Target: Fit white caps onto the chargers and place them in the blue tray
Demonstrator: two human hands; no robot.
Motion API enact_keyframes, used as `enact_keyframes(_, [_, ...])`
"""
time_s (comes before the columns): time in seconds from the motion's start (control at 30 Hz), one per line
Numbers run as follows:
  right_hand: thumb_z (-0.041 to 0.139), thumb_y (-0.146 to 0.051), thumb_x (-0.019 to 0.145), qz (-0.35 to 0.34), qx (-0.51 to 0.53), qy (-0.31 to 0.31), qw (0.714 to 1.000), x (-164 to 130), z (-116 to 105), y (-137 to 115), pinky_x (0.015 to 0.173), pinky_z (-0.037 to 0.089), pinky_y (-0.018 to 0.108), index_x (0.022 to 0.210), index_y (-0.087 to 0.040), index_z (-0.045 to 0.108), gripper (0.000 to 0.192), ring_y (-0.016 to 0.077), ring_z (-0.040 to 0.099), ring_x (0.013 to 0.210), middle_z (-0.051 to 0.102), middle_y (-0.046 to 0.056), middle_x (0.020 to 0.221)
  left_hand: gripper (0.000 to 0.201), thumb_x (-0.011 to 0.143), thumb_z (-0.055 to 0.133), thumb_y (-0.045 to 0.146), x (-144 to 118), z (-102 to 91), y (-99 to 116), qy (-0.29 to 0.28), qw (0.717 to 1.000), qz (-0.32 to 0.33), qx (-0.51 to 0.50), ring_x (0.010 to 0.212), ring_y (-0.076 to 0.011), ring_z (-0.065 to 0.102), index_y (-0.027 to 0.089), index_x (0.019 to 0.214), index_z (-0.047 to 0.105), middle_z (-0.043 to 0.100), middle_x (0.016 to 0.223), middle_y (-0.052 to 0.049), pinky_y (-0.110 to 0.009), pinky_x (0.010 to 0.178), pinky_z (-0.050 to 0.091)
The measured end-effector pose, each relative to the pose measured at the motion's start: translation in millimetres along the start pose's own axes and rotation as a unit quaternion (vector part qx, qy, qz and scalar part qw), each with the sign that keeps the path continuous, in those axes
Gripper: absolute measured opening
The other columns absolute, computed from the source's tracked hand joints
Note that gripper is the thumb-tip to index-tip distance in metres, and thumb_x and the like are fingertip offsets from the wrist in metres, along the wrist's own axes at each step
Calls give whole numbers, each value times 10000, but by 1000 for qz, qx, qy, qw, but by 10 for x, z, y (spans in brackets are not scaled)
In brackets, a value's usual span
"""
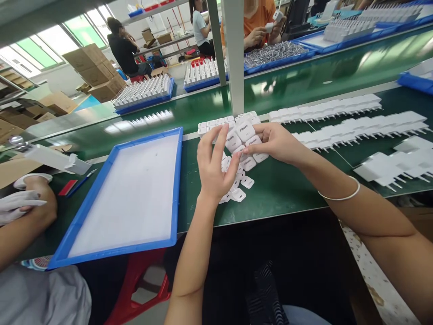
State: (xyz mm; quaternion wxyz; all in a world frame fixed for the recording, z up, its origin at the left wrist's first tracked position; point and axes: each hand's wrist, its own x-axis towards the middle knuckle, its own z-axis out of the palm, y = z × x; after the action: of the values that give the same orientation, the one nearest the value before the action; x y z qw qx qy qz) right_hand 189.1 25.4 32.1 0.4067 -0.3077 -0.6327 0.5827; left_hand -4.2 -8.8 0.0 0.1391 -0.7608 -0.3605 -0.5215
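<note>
Cradling "Fibaills"-marked white chargers (244, 132)

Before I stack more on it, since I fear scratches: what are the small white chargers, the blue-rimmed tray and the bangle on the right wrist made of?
Small white chargers: seemingly moulded plastic, smooth satin faces with printed lettering. Blue-rimmed tray: probably plastic, with a matte white floor. Thin bangle: looks like polished silvery metal, though that is uncertain.
</note>
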Motion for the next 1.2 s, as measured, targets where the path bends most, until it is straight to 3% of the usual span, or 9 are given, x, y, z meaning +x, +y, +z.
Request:
enact_keyframes(0.13, [901, -351, 687, -43, -44, 13, 998, -11, 30, 42, 592, 491, 272, 809, -162, 752, 270, 151, 600, 668, 691, 15, 736, 414, 1011, 568, 303, -23, 36, 17, -62, 995, -27, -73, 1331, -263, 592, 207, 1413, 550, 636, 1401, -142, -442, 1114, 503])
enact_keyframes(0.23, [909, -360, 676, -66, -67, 15, 995, -16, 44, 37, 565, 441, 256, 768, -157, 739, 280, 128, 543, 632, 656, 2, 694, 346, 994, 609, 279, -34, 34, 27, -57, 987, -69, -136, 1241, -235, 650, 191, 1328, 627, 697, 1305, -131, -413, 1057, 548])
enact_keyframes(0.4, [901, -362, 675, -55, -69, 0, 996, -21, 75, 35, 624, 472, 271, 795, -154, 756, 281, 165, 602, 710, 709, 34, 772, 305, 956, 678, 298, -18, 8, 12, -55, 978, -120, -163, 1120, -211, 698, 212, 1249, 685, 743, 1204, -98, -373, 950, 600])
enact_keyframes(0.67, [902, -357, 608, -24, -7, 24, 999, 20, 131, 115, 594, 445, 272, 652, -157, 710, 280, 152, 574, 649, 655, 6, 663, 283, 990, 608, 234, -66, 33, 5, -38, 998, 2, -49, 1089, -208, 712, 176, 1262, 657, 750, 1171, -113, -364, 928, 611])
enact_keyframes(0.83, [888, -444, 663, -42, -73, 20, 996, 7, 136, 128, 526, 321, 253, 630, -164, 660, 362, 109, 438, 593, 526, -32, 593, 305, 1014, 570, 258, -78, 13, -59, -80, 996, 30, -6, 1091, -214, 710, 152, 1293, 634, 741, 1164, -129, -351, 943, 604])
enact_keyframes(1.0, [877, -446, 704, -39, -182, 11, 982, -5, 118, 114, 494, 210, 266, 572, -175, 574, 427, 89, 305, 559, 379, -57, 548, 287, 1029, 544, 285, -60, -23, -108, -129, 990, -19, -50, 1024, -186, 726, 154, 1257, 660, 759, 1105, -108, -297, 880, 599])
enact_keyframes(1.1, [866, -360, 708, -23, -165, -11, 986, -10, 106, 84, 487, 264, 253, 637, -170, 658, 291, 90, 381, 552, 469, -51, 561, 236, 1021, 556, 271, -40, -44, -66, -121, 984, -72, -107, 949, -174, 730, 157, 1151, 717, 780, 1058, -90, -281, 832, 577])
enact_keyframes(1.2, [860, -321, 695, 20, -94, -51, 994, -23, 101, 46, 488, 379, 248, 703, -159, 717, 217, 117, 531, 565, 619, -14, 614, 244, 1009, 575, 329, -13, -68, -16, -99, 962, -190, -167, 788, -149, 691, 177, 962, 760, 773, 886, -40, -257, 713, 532])
